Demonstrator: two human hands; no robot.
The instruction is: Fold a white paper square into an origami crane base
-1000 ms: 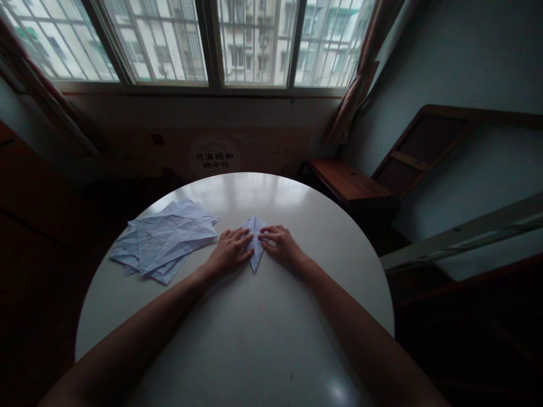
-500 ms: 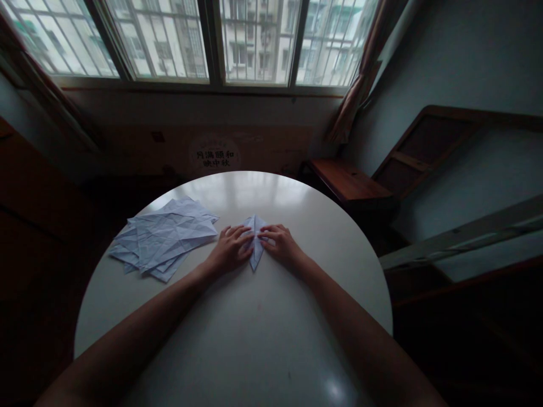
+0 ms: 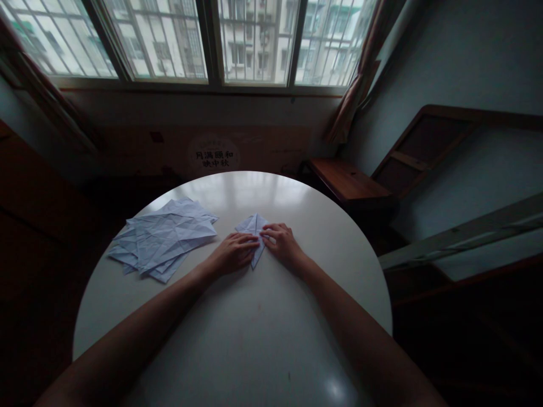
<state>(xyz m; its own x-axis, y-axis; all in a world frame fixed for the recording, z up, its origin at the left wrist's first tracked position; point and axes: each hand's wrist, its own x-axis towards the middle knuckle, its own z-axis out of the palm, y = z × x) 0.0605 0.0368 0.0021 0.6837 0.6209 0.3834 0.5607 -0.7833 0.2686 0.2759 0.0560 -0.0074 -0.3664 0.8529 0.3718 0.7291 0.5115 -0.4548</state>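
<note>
Two bare hands meet over a small folded paper [image 3: 249,223] on a round white table [image 3: 254,339], a little beyond the table's middle on the side away from the person. The paper — pale, kite-shaped, a crease running down its centre — lies flat on the table, one point toward the far rim and another toward the near side.

The left hand [image 3: 235,251] rests on the paper from the table's left side, fingers long, nearly flat and close together, their tips across the lower middle of the sheet. The right hand [image 3: 282,241] comes in from the table's right side, fingers curved and slightly apart, tips on the paper's right part. Whether either hand pinches the paper cannot be told; the thumbs are hard to make out.

On the table's left part, near the rim, lies a loose pile of creased sheets [image 3: 173,233], edges askew, well apart from the right hand. Beyond the table's far rim, a panel [image 3: 271,140] printed with Chinese characters sits below a barred window [image 3: 254,45] — daylight from it shines on the tabletop. Past the table's right far edge is a brown wooden bench [image 3: 350,180].
</note>
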